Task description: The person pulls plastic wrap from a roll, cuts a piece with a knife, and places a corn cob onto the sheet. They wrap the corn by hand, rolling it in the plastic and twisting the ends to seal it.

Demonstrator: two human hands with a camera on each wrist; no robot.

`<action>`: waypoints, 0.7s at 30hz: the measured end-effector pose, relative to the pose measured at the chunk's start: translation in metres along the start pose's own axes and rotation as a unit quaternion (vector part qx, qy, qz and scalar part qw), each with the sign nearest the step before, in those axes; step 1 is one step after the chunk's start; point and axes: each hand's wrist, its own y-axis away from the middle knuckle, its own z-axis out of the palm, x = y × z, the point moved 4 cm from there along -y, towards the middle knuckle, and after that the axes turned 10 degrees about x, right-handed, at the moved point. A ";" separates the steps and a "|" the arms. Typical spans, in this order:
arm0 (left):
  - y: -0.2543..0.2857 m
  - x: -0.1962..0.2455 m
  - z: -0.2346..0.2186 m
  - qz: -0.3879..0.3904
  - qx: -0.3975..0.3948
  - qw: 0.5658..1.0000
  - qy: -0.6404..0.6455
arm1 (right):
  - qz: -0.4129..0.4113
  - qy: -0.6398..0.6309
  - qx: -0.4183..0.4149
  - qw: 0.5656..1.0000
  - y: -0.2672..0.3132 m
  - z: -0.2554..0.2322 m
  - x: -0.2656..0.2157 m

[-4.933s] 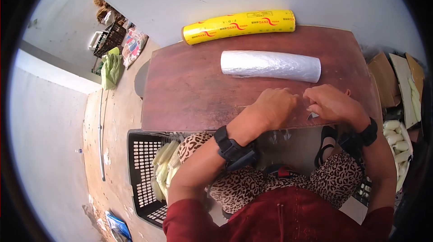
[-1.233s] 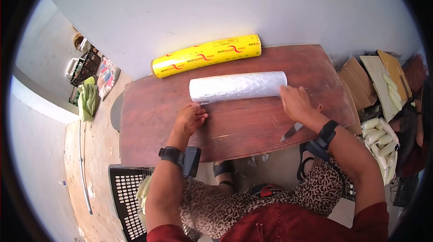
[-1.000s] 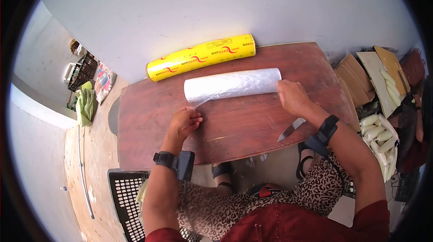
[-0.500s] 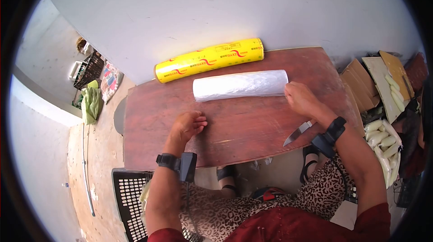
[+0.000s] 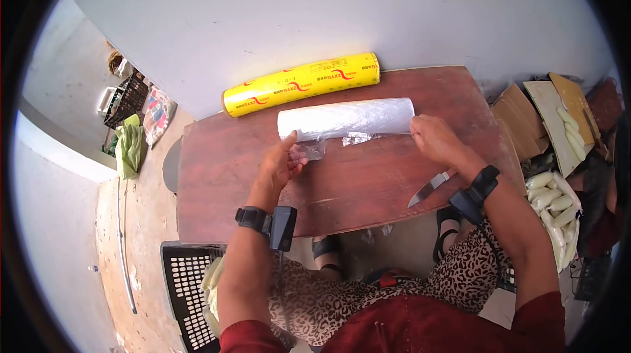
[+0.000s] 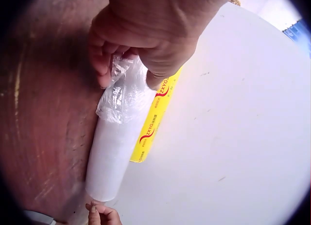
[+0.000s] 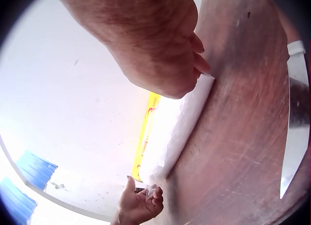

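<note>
A white roll of clear film (image 5: 345,119) lies across the red-brown table (image 5: 355,188). At its left end, my left hand (image 5: 281,164) has its thumb against the roll and curled fingers holding loose, crumpled film (image 6: 116,96), seen closely in the left wrist view. My right hand (image 5: 435,139) grips the roll's right end with bent fingers; its palm hides part of that end in the right wrist view. A knife (image 5: 428,190) lies near the table's front edge, below my right hand. Behind the white roll is a yellow printed roll (image 5: 302,83).
The wall (image 5: 328,11) stands behind the table. Below its left front corner is a black crate (image 5: 187,294) with pale produce. To the right are cardboard pieces (image 5: 516,123) and a bag of wrapped pale produce (image 5: 555,211).
Both hands have come apart from the table's front right to the roll's two ends. In the last half second my left hand rose to the roll, and a loose film flap now shows along its front.
</note>
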 end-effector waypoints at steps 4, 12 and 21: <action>-0.020 -0.009 -0.021 0.009 -0.042 0.998 -0.040 | 0.004 0.015 -0.014 1.000 0.001 0.001 -0.002; 0.002 -0.008 -0.035 0.021 -0.036 0.994 -0.100 | 0.015 0.049 -0.078 0.996 0.004 0.004 -0.011; 0.001 0.006 -0.032 0.054 -0.033 0.997 -0.046 | 0.062 -0.060 -0.040 0.995 -0.002 0.010 0.008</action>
